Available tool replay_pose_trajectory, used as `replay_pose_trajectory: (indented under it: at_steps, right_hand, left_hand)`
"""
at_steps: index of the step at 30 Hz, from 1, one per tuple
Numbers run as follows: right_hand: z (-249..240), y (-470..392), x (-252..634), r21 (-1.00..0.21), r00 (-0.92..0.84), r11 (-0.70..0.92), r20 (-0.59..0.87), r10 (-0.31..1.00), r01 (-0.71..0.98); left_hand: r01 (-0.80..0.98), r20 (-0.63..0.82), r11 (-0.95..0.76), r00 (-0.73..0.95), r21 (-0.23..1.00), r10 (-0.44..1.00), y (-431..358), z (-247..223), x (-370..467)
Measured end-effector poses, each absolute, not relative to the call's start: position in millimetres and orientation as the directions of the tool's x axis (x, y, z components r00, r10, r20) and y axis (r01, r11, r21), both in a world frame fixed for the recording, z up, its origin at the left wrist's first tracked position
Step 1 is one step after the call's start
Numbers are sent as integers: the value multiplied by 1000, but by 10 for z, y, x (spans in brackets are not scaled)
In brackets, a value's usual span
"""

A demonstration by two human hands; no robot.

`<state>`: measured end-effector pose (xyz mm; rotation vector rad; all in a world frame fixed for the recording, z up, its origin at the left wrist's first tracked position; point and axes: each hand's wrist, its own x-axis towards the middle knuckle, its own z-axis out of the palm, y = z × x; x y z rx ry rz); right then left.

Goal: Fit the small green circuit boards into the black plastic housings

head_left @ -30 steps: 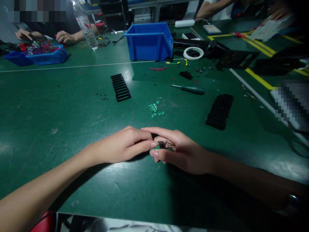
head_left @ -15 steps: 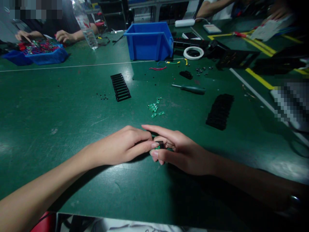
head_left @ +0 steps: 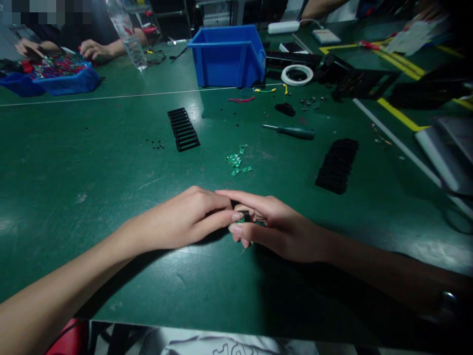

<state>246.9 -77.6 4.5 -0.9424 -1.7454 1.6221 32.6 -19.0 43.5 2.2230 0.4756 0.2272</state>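
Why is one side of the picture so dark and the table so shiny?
In the head view, light glares off the green table just in front of the blue bin; the right edge and the right hand sink into shadow, while the left hand is brighter; straight lines bend near the edges.

The dark green rubbery table mat [head_left: 92, 162] is smooth with a dull sheen, scuffed pale in patches. The blue plastic bin [head_left: 229, 56] looks hard and slightly glossy. The black ribbed plastic tray [head_left: 184, 129] is matt. The clear plastic bottle [head_left: 127, 34] glints, and the white tape roll [head_left: 296, 75] looks smooth.
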Motion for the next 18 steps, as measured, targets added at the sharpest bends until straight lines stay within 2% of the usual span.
replay_pose_trajectory:
  at_steps: [6, 18]
  right_hand:
    - [36, -780, 2474, -996, -603, 2, -53, 796, 91]
    - [25, -778, 2476, -998, -612, -31, -63, 789, 62]
  left_hand:
    - [295, -33, -588, 910, 753, 414, -175, 411, 319]
    - [241, 26, -571, 908, 785, 418, -167, 360, 325]
